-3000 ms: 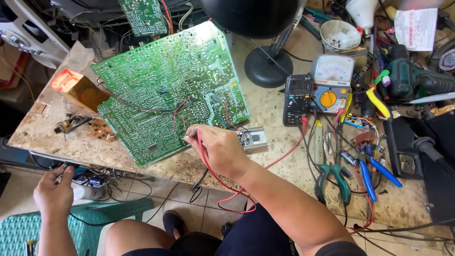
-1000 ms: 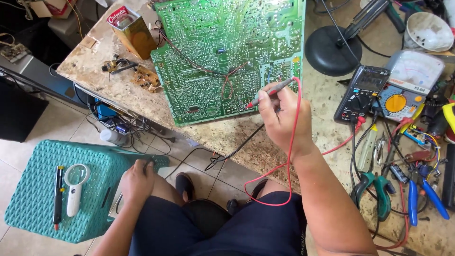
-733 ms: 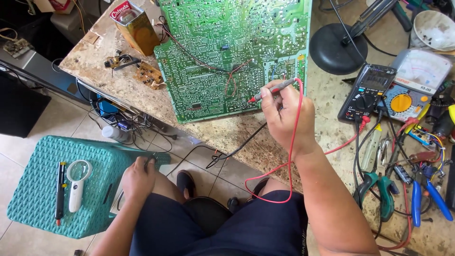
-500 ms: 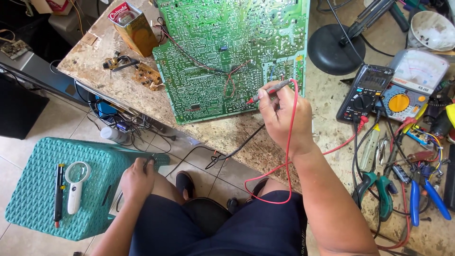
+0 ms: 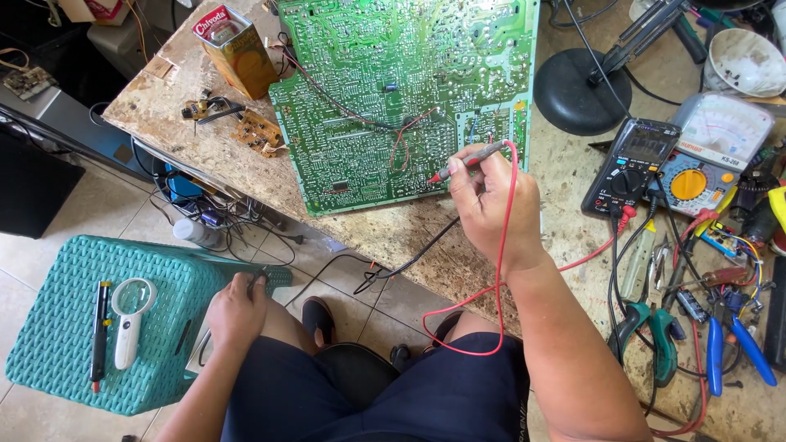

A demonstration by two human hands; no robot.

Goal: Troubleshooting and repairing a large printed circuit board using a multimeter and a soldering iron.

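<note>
Green circuit board (image 5: 393, 98), red probe (image 5: 467, 161) tip on it.
Right hand (image 5: 490, 205) pinches probe; left hand (image 5: 236, 309) rests fingers curled on teal stool (image 5: 65, 327), holding nothing.

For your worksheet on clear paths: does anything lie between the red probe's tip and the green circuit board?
Nothing visible does. The right hand holds the red probe with its tip at the green circuit board, near the lower edge. The left hand is down by the teal stool.

Pale tiled floor (image 5: 74, 213), teal woven stool (image 5: 57, 327), worn speckled workbench (image 5: 565, 213)
</note>
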